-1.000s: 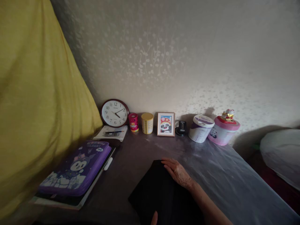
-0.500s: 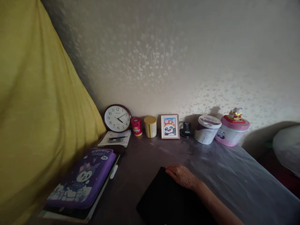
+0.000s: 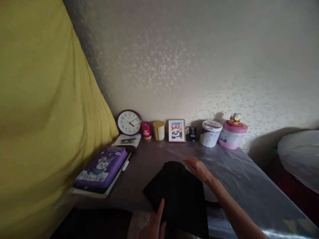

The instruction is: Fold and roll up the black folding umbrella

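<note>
A black garment point(image 3: 184, 199), shaped like a shirt with a collar-like top and a sleeve-like corner, lies on the table in front of me. My left hand point(image 3: 153, 224) comes in from the bottom edge. Its index finger is stretched out over the cloth, and the hand is partly cut off by the frame. At the upper right edge of the garment is my right hand point(image 3: 198, 169), fingers extended to the left and close together. Its palm side and thumb are hidden, and I see nothing held in it.
A purple cartoon case point(image 3: 102, 167) rests on books at the left, beside a yellow curtain point(image 3: 50, 99). Along the wall stand a clock point(image 3: 129, 122), a red can point(image 3: 146, 131), a yellow can point(image 3: 159, 131), a panda picture frame point(image 3: 176, 131), a white-and-purple tub point(image 3: 210, 134) and a pink tub point(image 3: 231, 136).
More of the garment shows, with its collar-like top visible. My right hand has shifted up and slightly right in the view. My left hand has come in at the bottom.
</note>
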Available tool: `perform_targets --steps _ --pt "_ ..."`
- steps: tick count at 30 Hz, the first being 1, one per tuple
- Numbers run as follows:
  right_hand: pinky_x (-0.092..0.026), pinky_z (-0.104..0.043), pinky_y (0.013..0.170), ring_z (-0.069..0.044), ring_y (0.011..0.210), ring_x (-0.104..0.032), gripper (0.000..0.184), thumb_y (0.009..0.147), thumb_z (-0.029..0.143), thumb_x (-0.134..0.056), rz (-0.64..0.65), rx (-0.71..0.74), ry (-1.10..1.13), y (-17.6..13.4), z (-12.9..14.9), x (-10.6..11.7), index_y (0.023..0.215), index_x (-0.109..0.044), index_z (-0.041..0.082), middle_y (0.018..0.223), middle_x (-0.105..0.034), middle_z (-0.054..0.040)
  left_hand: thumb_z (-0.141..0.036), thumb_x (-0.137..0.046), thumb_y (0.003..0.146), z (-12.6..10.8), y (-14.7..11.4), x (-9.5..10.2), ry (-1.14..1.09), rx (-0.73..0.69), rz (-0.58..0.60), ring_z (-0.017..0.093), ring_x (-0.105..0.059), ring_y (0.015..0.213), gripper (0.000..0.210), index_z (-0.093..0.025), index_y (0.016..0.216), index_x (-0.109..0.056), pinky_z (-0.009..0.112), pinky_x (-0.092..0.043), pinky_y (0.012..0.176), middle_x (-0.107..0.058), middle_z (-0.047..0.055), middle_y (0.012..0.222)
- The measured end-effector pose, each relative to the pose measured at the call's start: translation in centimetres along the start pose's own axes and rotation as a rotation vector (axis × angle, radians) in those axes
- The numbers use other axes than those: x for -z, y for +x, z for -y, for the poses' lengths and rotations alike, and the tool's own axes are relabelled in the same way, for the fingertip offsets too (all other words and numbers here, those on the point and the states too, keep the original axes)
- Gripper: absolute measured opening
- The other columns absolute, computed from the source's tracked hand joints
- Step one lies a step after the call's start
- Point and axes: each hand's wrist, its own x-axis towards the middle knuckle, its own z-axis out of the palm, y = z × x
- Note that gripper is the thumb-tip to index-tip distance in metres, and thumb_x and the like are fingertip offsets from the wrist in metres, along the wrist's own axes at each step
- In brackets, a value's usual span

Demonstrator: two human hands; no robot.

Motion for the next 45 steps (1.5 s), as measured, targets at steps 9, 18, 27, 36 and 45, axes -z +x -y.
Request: perform_targets --steps 9,18,27,36,45 --pt "-0.053 -0.040 0.096 -0.023 0.115 -0.063 0.040 0.090 0.010 -0.039 -0.046 0.050 0.138 -10.6 -1.2 0.5 0.117 -0.066 0.023 0.132 -0.061 -0.0103 -0.030 -0.023 0.097 1.6 0.2 -1.1 -0.119 -0.209 -0.105 0.021 -0.050 0.133 0.058 -0.011 0.153 -0.023 0.038 -0.041 0.111 -0.049 0.014 0.148" --pt "-0.054 -0.042 0.095 -0.026 0.117 -0.062 0.028 0.094 0.019 -0.048 -0.107 0.059 0.174 -11.5 -0.6 1.0 0.109 -0.070 0.027 0.140 -0.055 -0.0095 -0.032 -0.027 0.099 2.9 0.7 -2.0 -0.330 -0.245 -0.104 0.015 -0.034 0.144 0.056 -0.018 0.152 -0.024 0.035 -0.034 0.117 -0.032 0.009 0.158" --pt "-0.056 -0.035 0.089 -0.022 0.112 -0.066 0.027 0.093 0.015 -0.044 -0.118 0.103 0.329 -8.3 0.1 1.1 0.106 -0.067 0.024 0.141 -0.053 -0.0113 -0.038 -0.038 0.099 3.2 0.7 -1.9 -0.616 -0.250 -0.158 0.018 -0.038 0.141 0.052 -0.029 0.149 -0.034 0.033 -0.036 0.116 -0.041 0.002 0.154" --pt "-0.054 -0.034 0.089 -0.020 0.106 -0.066 0.015 0.096 0.022 -0.050 -0.228 0.173 0.403 -2.6 3.2 1.4 0.100 -0.065 0.023 0.128 -0.061 -0.0109 -0.047 -0.044 0.096 2.7 0.6 -1.2 -0.779 -0.209 -0.032 0.020 -0.039 0.141 0.059 -0.027 0.150 -0.032 0.036 -0.033 0.117 -0.042 0.003 0.153" --pt "-0.054 -0.035 0.091 -0.020 0.103 -0.066 0.016 0.098 0.026 -0.048 -0.212 0.205 0.371 1.6 5.0 -1.8 0.097 -0.063 0.024 0.122 -0.062 -0.0095 -0.043 -0.044 0.093 4.1 1.5 -3.0 -0.618 -0.147 -0.007 0.024 -0.051 0.133 0.064 -0.022 0.151 -0.032 0.040 -0.042 0.111 -0.053 0.007 0.145"
